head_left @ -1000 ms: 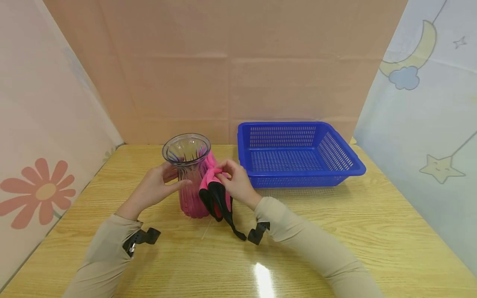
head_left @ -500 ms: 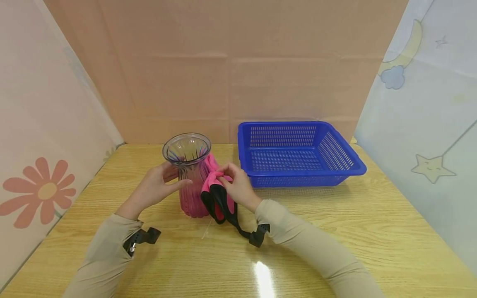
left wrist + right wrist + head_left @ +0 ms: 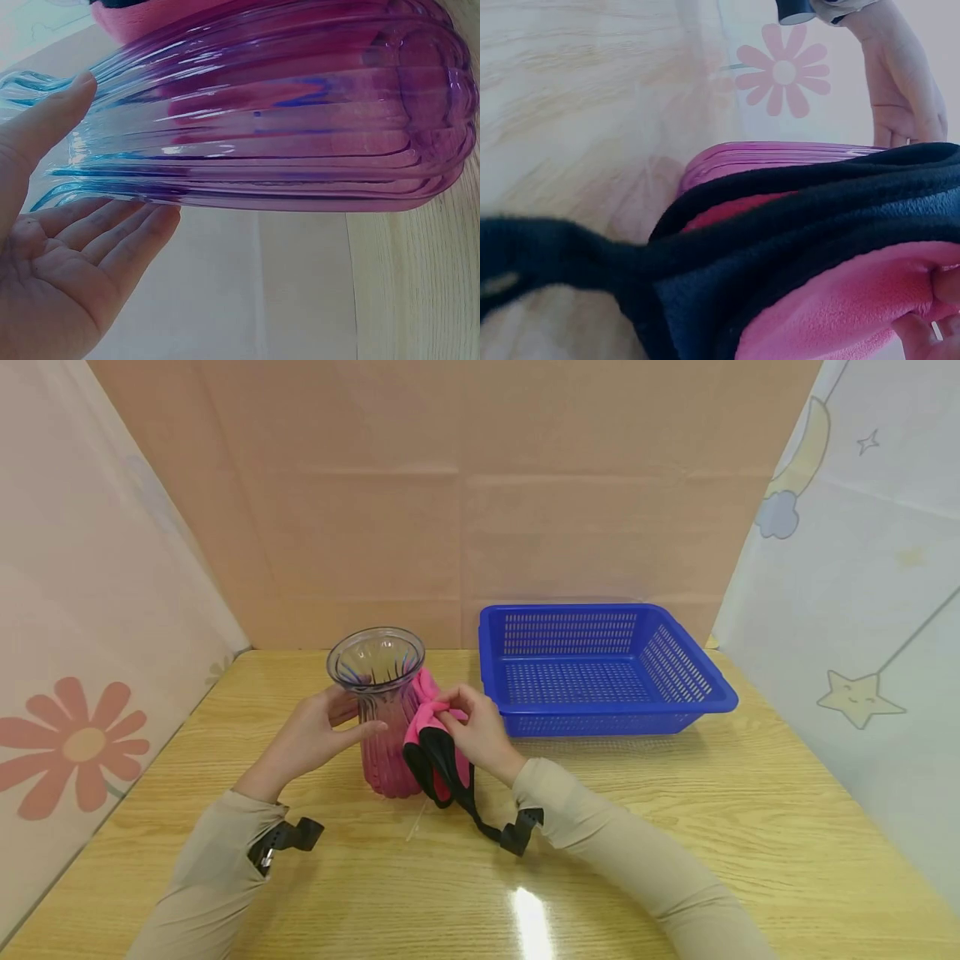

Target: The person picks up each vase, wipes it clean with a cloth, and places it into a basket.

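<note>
A ribbed glass vase (image 3: 390,752), clear at the flared rim and pink-purple below, stands upright on the table. My left hand (image 3: 313,739) holds its upper side, thumb in front and fingers behind; in the left wrist view the hand (image 3: 82,262) spans the narrow neck. Against the vase's right side hangs a soft pink cloth with black trim and a black strap (image 3: 442,760). My right hand (image 3: 480,727) pinches the pink part of this cloth (image 3: 855,300) between thumb and fingers. The cloth hides part of the vase in the right wrist view.
A blue perforated plastic basket (image 3: 600,707) sits behind and to the right of my right hand. A thin clear strand (image 3: 415,822) lies on the wooden table (image 3: 615,877) in front of the vase. Fabric screens (image 3: 465,527) border the table at the back and sides.
The cloth and my right hand have shifted slightly to the right, then slightly back, and the black strap now hangs closer to the right wrist. The left hand and vase have stayed put.
</note>
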`<state>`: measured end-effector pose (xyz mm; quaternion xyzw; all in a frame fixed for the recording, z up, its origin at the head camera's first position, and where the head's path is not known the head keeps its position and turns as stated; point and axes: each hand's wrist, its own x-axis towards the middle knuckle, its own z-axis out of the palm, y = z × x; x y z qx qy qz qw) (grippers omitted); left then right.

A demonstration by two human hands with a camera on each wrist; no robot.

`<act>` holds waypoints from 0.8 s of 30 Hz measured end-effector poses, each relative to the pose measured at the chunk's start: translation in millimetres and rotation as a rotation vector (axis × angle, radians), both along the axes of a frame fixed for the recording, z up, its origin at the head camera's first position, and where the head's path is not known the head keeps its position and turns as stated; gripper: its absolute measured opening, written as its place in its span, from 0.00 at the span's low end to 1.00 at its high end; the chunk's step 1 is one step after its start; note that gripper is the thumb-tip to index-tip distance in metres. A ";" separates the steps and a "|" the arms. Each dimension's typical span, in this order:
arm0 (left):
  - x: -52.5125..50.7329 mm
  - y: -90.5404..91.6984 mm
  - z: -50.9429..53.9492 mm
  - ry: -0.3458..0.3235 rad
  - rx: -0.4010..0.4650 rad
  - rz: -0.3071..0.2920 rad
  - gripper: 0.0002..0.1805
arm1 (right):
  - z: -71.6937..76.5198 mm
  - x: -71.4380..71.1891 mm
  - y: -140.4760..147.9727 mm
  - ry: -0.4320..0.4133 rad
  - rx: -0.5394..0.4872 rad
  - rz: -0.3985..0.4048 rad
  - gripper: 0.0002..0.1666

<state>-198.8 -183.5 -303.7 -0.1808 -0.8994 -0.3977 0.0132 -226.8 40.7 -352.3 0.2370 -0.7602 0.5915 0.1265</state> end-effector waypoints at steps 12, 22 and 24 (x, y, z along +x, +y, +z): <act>-0.6 -0.3 -0.8 0.017 0.013 -0.010 0.38 | 22.0 1.9 -3.6 0.014 -0.041 0.002 0.07; 0.5 -0.9 -0.5 0.018 0.010 -0.011 0.37 | 31.8 2.1 -4.8 0.051 -0.070 0.005 0.07; 0.6 -1.2 -0.4 0.016 0.010 -0.009 0.37 | 33.1 2.2 -4.7 0.046 -0.078 0.005 0.08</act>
